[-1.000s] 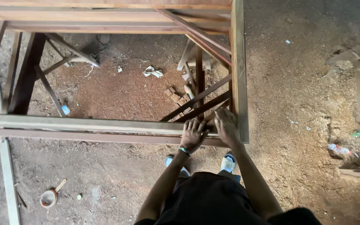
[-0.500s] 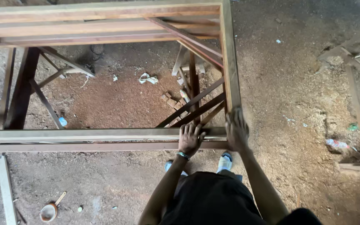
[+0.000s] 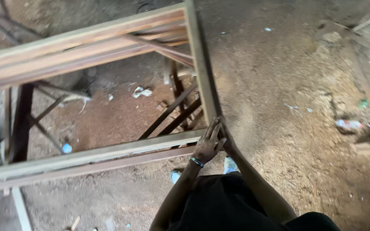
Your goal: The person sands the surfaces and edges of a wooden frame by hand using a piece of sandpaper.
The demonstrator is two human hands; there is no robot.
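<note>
— What is being handled, and where is it found?

— A large wooden frame (image 3: 108,152), raised above a sawdust-strewn floor (image 3: 287,128), is gripped at its near right corner, at about five o'clock of the frame's opening. The near rail (image 3: 86,156) meets the right-hand upright (image 3: 200,64) there.

— How are the hands placed?

— The left hand (image 3: 208,143), marked by a dark wristband (image 3: 197,162), is laid flat over the joint. Its fingers (image 3: 214,130) are seen extended and close together, pressed on the wood rather than curled round it. The right hand (image 3: 227,137) is tucked just behind, at three o'clock of the left; how far its fingers are spread cannot be told, since most of it is hidden.

— How would the step be done well?

— It is judged that the corner would best be steadied with both palms kept over the joint, so the rail and upright are held flush, and weight should be kept centred above the feet (image 3: 230,164).

— What lies around?

— Crossed braces (image 3: 172,113) are seen under the frame at twelve o'clock of the hands; a crumpled paper scrap (image 3: 142,91) lies on the floor beyond.
</note>
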